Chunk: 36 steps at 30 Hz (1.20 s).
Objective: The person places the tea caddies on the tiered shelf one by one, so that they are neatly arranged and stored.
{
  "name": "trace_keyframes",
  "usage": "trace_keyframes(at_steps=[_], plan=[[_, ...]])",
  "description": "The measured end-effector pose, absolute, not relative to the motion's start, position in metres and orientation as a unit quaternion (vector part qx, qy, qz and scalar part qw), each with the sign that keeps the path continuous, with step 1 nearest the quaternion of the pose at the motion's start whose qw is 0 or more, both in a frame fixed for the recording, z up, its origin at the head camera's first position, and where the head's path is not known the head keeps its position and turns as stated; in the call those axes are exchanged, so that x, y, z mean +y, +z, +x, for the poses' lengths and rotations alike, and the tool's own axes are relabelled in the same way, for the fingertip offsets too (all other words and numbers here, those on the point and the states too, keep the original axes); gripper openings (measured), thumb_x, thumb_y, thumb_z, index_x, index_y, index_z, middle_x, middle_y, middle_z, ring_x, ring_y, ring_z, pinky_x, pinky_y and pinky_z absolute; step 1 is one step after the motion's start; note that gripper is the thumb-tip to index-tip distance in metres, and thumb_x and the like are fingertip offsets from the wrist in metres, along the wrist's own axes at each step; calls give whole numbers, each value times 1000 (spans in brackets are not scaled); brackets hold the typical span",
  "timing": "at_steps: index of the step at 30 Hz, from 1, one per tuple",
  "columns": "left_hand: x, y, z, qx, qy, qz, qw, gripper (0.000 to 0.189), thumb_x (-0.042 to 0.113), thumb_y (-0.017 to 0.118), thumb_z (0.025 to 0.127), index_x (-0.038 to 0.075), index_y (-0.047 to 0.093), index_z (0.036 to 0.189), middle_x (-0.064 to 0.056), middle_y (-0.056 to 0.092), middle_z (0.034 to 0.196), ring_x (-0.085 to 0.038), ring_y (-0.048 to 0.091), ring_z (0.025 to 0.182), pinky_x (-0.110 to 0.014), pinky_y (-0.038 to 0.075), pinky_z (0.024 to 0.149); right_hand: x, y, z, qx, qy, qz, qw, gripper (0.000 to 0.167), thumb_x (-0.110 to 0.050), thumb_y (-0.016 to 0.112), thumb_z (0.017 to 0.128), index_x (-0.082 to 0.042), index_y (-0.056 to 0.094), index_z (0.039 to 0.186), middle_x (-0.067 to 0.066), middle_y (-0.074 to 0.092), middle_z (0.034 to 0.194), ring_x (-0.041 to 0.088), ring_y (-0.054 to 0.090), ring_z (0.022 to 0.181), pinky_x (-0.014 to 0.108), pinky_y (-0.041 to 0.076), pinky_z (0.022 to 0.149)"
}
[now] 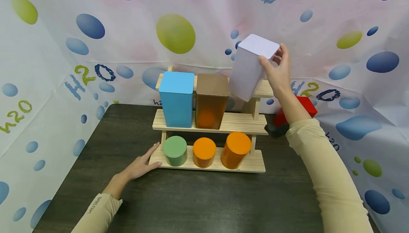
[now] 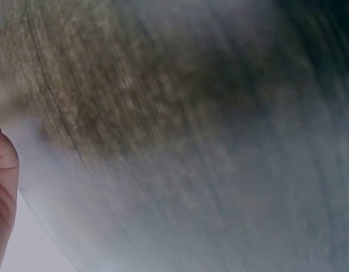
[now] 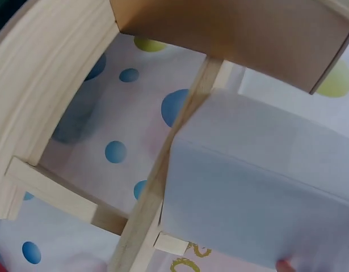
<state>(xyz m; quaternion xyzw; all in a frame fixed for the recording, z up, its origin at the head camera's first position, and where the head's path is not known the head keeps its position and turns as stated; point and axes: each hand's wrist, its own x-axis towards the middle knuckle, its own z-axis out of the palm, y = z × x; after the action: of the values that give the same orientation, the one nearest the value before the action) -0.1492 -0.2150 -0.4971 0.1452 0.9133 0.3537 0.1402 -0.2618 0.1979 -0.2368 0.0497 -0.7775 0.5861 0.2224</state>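
My right hand [image 1: 278,70] grips a white box [image 1: 250,64] near its upper end, thumb on the front and fingers on the right side. The box leans, lifted over the right part of the wooden tiered shelf [image 1: 246,122]. Seen from the right wrist, the white box [image 3: 248,175] overlaps the top wooden bar, with a fingertip at its edge. My left hand [image 1: 138,167] touches the shelf's lower left corner with thumb and fingers spread. A blue box [image 1: 176,99] and a brown box [image 1: 212,101] stand upright on the middle tier.
A green canister [image 1: 175,151], a short orange canister [image 1: 204,152] and a taller orange canister [image 1: 235,150] stand on the bottom tier. Beside the shelf, a red box [image 1: 305,107] is partly behind my right forearm. A patterned sheet [image 1: 127,30] hangs behind the dark table [image 1: 204,201].
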Motion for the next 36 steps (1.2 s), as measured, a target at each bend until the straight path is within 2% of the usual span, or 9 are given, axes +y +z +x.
trace_keyframes(at_steps=[4,7,10,13,16,21,25,32,36], plan=[[-216,-497,-149,910,359,144,146,77,41,55,89,15,12,148,-22,24,146,-22,58,75,-41,42,70,197,-234,-270,-776,599,47,193,65,-27,55,89,-17,21,144,5,30,142,19,31,126,37,32,102],[-216,-496,-149,910,360,140,148,77,41,56,89,15,12,148,-23,26,145,-17,53,68,-38,40,68,195,-233,-273,-776,603,45,181,62,-27,53,91,-20,23,145,3,28,145,20,27,131,41,31,103],[-216,-497,-149,911,361,138,146,77,41,56,89,15,13,148,-23,27,145,-18,53,68,-38,40,68,192,-232,-275,-767,607,43,201,56,-26,55,91,-19,34,142,2,34,143,19,30,130,38,33,102],[-216,-498,-150,912,358,140,140,77,41,56,89,15,14,148,-22,22,147,-24,58,80,-42,42,72,186,-232,-274,-760,601,33,246,47,-22,59,90,-16,47,135,3,46,135,17,41,120,31,39,97],[-217,-499,-150,912,357,142,140,76,41,55,89,16,13,148,-22,20,148,-26,59,84,-43,43,73,181,-230,-274,-755,586,16,295,40,-18,62,88,-12,57,126,6,56,124,15,51,107,25,44,90],[-217,-499,-151,912,358,143,141,76,41,55,89,16,13,148,-22,20,148,-28,59,90,-45,43,75,176,-227,-277,-757,560,4,336,30,-13,61,88,-8,63,117,8,63,116,13,57,95,22,45,86],[-217,-497,-151,912,359,141,138,76,41,56,89,15,14,148,-23,20,148,-36,58,99,-49,43,79,175,-222,-279,-780,528,-1,335,26,-9,58,90,-5,64,115,9,63,115,10,59,93,20,46,83],[-217,-497,-151,912,358,143,140,77,42,55,89,14,13,148,-24,19,148,-40,54,105,-52,42,82,172,-215,-281,-817,485,1,311,24,-9,56,91,-5,67,112,11,64,112,8,56,85,17,45,80],[-216,-498,-151,912,358,142,143,77,43,55,89,15,13,148,-23,19,148,-43,52,109,-54,41,84,170,-213,-281,-836,459,17,299,24,-5,53,91,-5,67,111,12,65,110,6,53,79,13,41,71]])
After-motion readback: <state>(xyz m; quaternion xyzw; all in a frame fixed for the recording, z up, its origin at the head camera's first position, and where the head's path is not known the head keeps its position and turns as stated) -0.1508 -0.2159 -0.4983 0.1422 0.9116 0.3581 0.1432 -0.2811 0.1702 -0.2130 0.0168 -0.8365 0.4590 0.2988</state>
